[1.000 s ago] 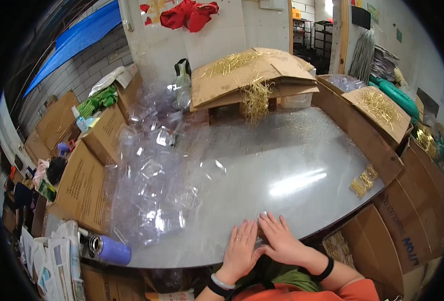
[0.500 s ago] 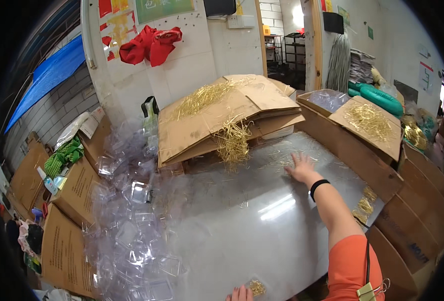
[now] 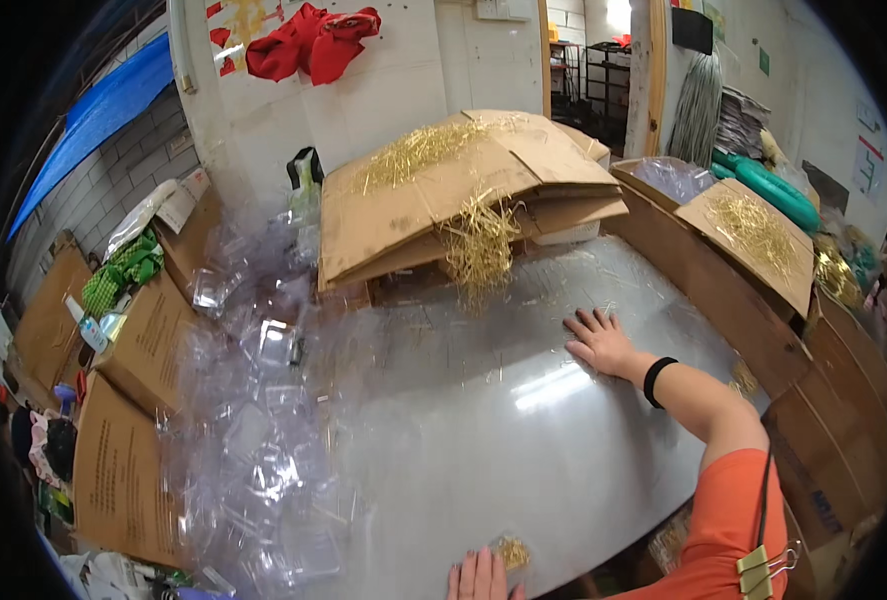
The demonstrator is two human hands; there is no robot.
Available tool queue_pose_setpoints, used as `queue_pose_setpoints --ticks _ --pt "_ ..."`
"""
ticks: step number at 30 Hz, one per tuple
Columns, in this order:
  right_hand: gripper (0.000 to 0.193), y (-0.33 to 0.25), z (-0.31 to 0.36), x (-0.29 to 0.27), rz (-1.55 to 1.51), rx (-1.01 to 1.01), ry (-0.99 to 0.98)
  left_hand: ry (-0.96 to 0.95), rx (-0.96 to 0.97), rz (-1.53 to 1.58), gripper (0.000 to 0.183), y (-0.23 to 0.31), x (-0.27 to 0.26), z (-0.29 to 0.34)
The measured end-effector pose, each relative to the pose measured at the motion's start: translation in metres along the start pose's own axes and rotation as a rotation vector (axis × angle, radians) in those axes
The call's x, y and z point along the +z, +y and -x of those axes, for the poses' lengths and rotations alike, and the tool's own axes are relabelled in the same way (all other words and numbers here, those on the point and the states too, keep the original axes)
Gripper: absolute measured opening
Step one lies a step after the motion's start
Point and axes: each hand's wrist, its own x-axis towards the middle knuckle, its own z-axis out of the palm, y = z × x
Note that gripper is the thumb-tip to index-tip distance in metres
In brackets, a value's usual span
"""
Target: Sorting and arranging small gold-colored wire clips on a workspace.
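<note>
On the grey metal tabletop (image 3: 433, 440), my right hand (image 3: 603, 345) lies palm down with spread fingers, among scattered thin gold wire pieces. Nothing shows in its grasp. My left hand (image 3: 479, 577) rests at the near edge, fingers extended and flat, right beside a small clump of short gold pieces (image 3: 512, 552). That clump seems to lie in a clear container, though this is hard to make out. Beyond the hands, a tangle of gold wire pieces (image 3: 481, 250) hangs over the front of stacked cardboard (image 3: 418, 215).
A heap of clear plastic boxes (image 3: 273, 450) covers the table's left side. Cardboard boxes (image 3: 128, 475) stand farther left. A tall cardboard edge (image 3: 698, 270) borders the right, with a gold-strewn cardboard sheet (image 3: 748, 235) above it. A red cloth (image 3: 315, 45) hangs on the wall.
My right hand has come nearer and is now pressed flat on the table. More of my left hand shows at the near edge. The view has tilted downward.
</note>
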Motion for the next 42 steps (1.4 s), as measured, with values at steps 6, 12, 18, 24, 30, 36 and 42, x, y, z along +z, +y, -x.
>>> queue_pose_setpoints --ticks 6,12,18,24,30,36,42 --pt "0.065 -0.077 0.096 -0.012 -0.065 -0.153 -0.033 -0.042 -0.023 0.054 0.055 -0.003 -0.005 -0.006" --pt "0.066 -0.133 0.15 -0.013 -0.081 -0.34 -0.095 -0.041 -0.005 0.072 0.05 -0.007 -0.01 -0.003" --pt "0.06 -0.108 0.19 -0.027 -0.602 -0.059 0.131 -0.113 -0.134 0.036 0.05 -0.049 -0.03 0.01" --pt "0.051 -0.124 0.276 -0.027 -0.305 -0.139 0.119 -0.023 -0.147 -0.212 0.058 -0.056 -0.054 0.006" --pt "0.039 -0.175 0.279 -0.018 -0.404 -0.416 0.166 -0.1 -0.016 0.293 0.065 -0.005 -0.023 0.004" --pt "0.025 -0.149 0.232 -0.027 -0.433 -0.301 0.27 -0.047 -0.056 0.211 0.077 0.007 -0.01 -0.02" --pt "0.042 -0.118 0.133 -0.038 -0.266 0.166 -0.067 -0.103 -0.215 0.138 0.101 0.042 0.001 -0.039"
